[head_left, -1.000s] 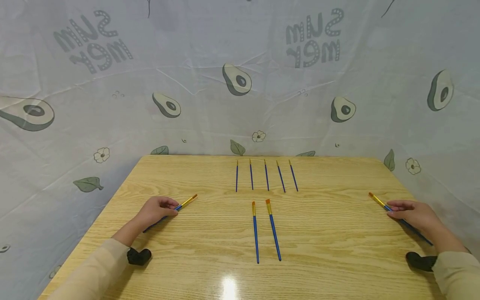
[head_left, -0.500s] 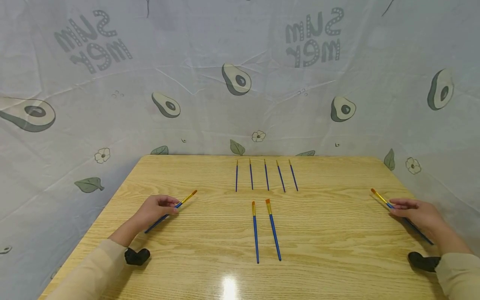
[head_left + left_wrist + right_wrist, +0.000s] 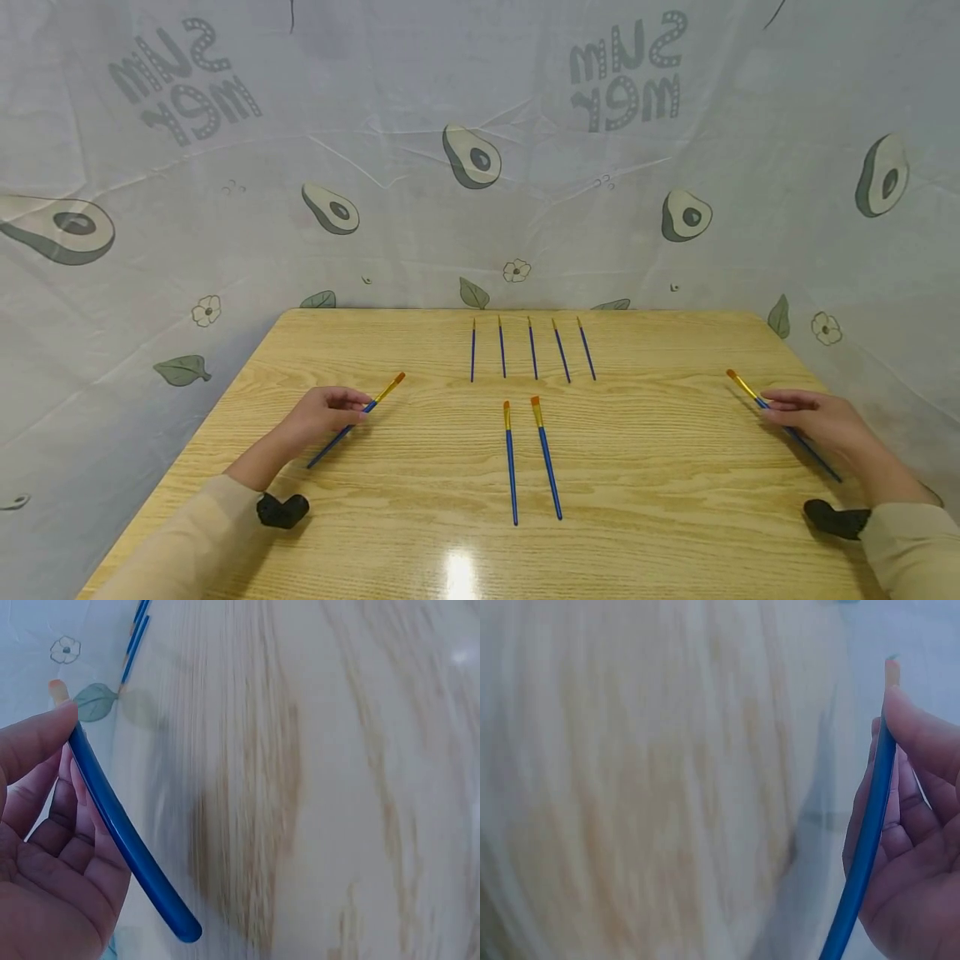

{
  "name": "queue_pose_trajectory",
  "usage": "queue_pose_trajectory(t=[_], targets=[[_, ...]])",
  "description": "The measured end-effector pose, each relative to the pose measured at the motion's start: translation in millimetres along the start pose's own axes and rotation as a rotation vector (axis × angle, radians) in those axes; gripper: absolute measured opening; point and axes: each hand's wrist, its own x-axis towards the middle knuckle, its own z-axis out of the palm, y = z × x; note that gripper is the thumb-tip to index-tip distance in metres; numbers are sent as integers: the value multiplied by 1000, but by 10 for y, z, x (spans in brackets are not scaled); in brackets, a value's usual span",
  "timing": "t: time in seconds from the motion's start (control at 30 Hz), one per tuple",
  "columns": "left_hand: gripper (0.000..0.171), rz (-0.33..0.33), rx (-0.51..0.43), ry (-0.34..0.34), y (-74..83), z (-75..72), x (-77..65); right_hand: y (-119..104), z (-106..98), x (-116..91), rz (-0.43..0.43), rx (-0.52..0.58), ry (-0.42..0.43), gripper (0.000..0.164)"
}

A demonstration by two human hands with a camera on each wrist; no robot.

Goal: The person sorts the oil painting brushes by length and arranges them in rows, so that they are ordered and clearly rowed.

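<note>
My left hand (image 3: 330, 414) pinches a blue-handled paintbrush (image 3: 327, 447) between thumb and fingers at the left of the table. Its orange bristles and gold ferrule point away and inward. Over on the right side, my right hand (image 3: 813, 421) holds a similar paintbrush (image 3: 813, 453), its bristles tilted toward the middle. The left wrist view shows the thumb pressed on the upper handle (image 3: 124, 832); in the right wrist view the thumb likewise pins the blue handle (image 3: 870, 825). Two larger paintbrushes (image 3: 512, 475) (image 3: 550, 471) lie side by side mid-table, bristles away from me.
Several thin blue paintbrushes (image 3: 532, 350) lie in a row near the back edge of the wooden table (image 3: 420, 500). A patterned cloth (image 3: 405, 208) hangs behind it. Black wrist-worn pieces (image 3: 282, 511) sit beneath both wrists.
Both hands have moved inward with their paintbrushes, the left hand to the right and the right hand slightly to the left. The brushes on the table stay in place.
</note>
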Motion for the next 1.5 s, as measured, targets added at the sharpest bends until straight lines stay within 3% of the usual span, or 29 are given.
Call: queue_pose_trajectory(t=[0.4, 0.7, 1.5], targets=[[31, 2, -12, -24, 121, 154, 1, -313, 231, 23, -14, 4, -43, 66], [29, -17, -21, -17, 217, 325, -23, -547, 448, 15, -16, 13, -24, 59], [26, -40, -97, -52, 441, 772, -32, -1233, 1076, -136, -9, 100, -115, 47]])
